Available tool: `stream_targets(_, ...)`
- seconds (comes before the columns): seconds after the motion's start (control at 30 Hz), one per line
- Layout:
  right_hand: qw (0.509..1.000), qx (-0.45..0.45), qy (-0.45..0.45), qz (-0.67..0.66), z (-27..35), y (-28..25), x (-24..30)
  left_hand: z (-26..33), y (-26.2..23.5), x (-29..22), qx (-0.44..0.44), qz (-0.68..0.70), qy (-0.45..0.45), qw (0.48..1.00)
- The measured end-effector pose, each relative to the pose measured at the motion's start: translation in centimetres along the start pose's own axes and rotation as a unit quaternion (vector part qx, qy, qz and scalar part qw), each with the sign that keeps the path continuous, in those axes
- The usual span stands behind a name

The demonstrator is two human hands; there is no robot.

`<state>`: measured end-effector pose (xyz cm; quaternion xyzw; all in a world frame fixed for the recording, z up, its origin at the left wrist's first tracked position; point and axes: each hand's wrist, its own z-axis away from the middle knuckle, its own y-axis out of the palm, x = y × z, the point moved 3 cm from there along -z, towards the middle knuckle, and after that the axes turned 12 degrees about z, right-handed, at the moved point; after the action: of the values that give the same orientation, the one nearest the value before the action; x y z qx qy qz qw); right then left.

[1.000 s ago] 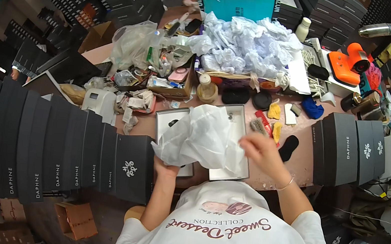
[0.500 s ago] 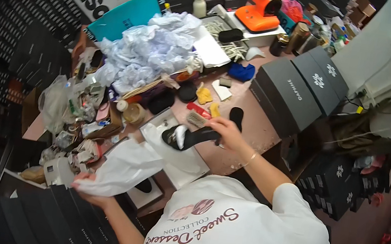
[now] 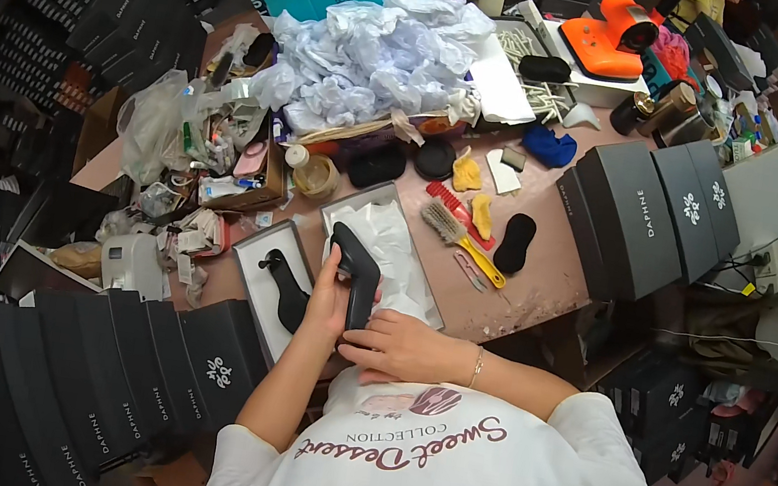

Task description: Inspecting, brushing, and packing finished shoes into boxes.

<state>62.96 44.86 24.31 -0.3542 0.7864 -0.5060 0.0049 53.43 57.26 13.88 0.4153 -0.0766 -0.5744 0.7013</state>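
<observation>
A black high-heeled shoe (image 3: pixel 362 277) is in my left hand (image 3: pixel 330 300), its fingers wrapped round the shoe's middle. At the shoe's near end, my right hand (image 3: pixel 409 347) has its fingers bent against it; part of that grip is hidden. Just beyond the shoe lies a grey shoebox (image 3: pixel 429 294), lined with crumpled white tissue paper (image 3: pixel 397 254). Left of my left hand, another black shoe (image 3: pixel 286 290) rests on its side in a second shallow box part (image 3: pixel 254 268).
Right of the tissue lie a yellow-handled brush (image 3: pixel 463 242), a red brush (image 3: pixel 455 208), yellow cloths (image 3: pixel 482 215) and a black pad (image 3: pixel 515 244). Crumpled pale paper (image 3: pixel 376 60) heaps up behind. Dark shoeboxes stand at right (image 3: pixel 614 216) and lower left (image 3: pixel 121 354).
The shoe has passed into my left hand, which held white tissue paper before. That tissue is out of my hand. My right hand has come back toward my body, and the view has shifted.
</observation>
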Motion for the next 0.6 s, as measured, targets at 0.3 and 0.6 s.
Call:
stream_targets(0.3,0.821,0.182,0.508,0.186,14.0,5.0,-18.5,3.3,3.2,-0.9,0.280,0.173,-0.067,0.942)
stream_targets(0.6,0.820,0.076,0.567,0.008,14.0,5.2,-16.9,5.3,2.1,-0.3,0.253,0.144,-0.087,0.953)
